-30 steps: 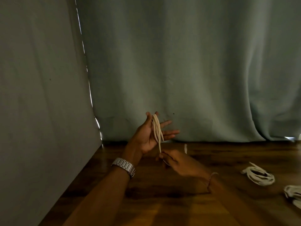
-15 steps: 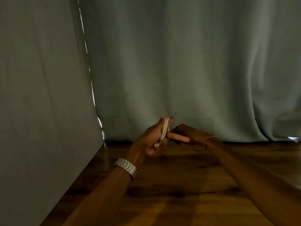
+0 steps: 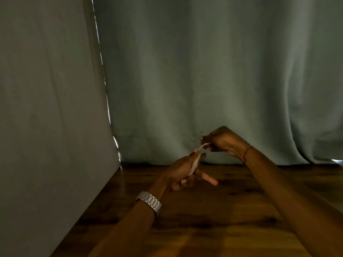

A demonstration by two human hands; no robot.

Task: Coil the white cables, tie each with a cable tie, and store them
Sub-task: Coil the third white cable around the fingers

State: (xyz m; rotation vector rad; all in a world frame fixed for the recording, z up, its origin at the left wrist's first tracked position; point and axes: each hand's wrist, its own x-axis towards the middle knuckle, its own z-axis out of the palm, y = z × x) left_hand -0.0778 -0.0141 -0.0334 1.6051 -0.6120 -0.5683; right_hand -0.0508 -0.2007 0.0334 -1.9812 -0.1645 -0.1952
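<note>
- The view is dim and murky, with muted grey-green and brown tones throughout.
- Thin bright slivers of daylight leak through the gap [image 3: 104,71] between the two curtains and at the hem on the far right.
- The wooden floor [image 3: 204,229] carries a soft warm sheen near the bottom edge, and dark shadows under the arms.
- The left hand [image 3: 181,173] shows motion blur on one outstretched finger.
- Straight lines bow outward, a wide-angle effect.
- Detail is soft and slightly grainy overall.
</note>
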